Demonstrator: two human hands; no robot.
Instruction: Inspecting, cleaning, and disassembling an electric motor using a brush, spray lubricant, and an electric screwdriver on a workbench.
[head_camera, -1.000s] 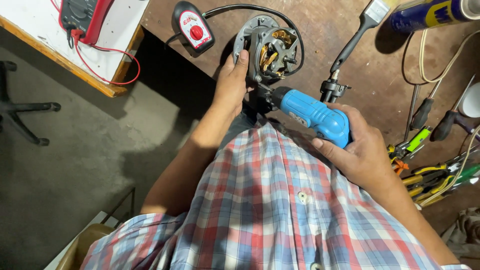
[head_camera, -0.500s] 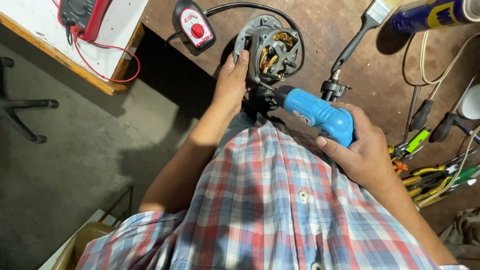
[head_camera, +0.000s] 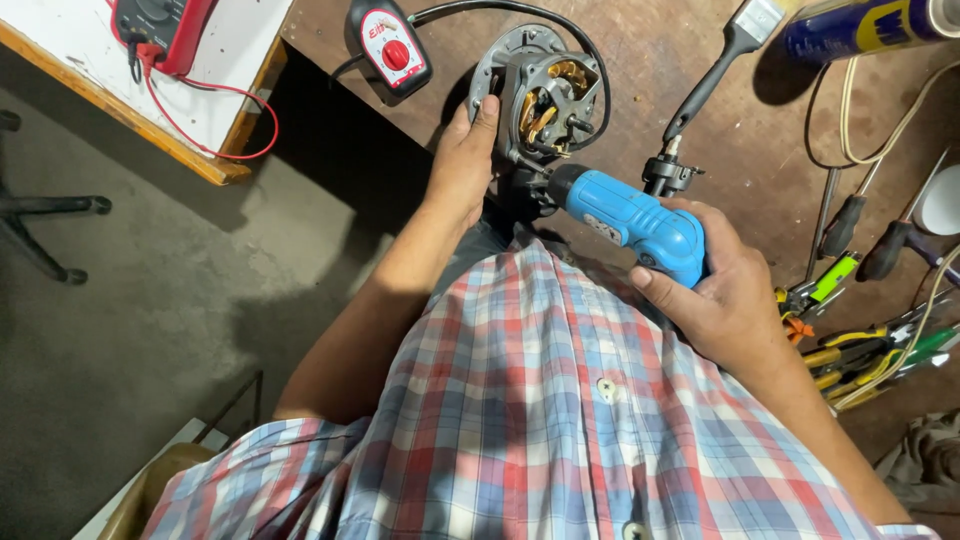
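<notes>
My left hand (head_camera: 463, 165) grips the left rim of a round grey electric motor (head_camera: 545, 85) with copper windings, which stands at the edge of a brown workbench (head_camera: 740, 140). My right hand (head_camera: 722, 295) holds a blue cordless screwdriver (head_camera: 632, 218). The tool's black nose points up-left and touches the lower part of the motor.
A black controller with a red knob (head_camera: 385, 45) and a black cable lie left of the motor. A paintbrush (head_camera: 715, 70) and spray can (head_camera: 865, 28) lie behind; screwdrivers and pliers (head_camera: 860, 300) to the right. A red multimeter (head_camera: 160, 25) sits on a white board.
The blue screwdriver has shifted slightly up and left, its nose closer into the motor's lower side. My left hand stays on the motor's rim.
</notes>
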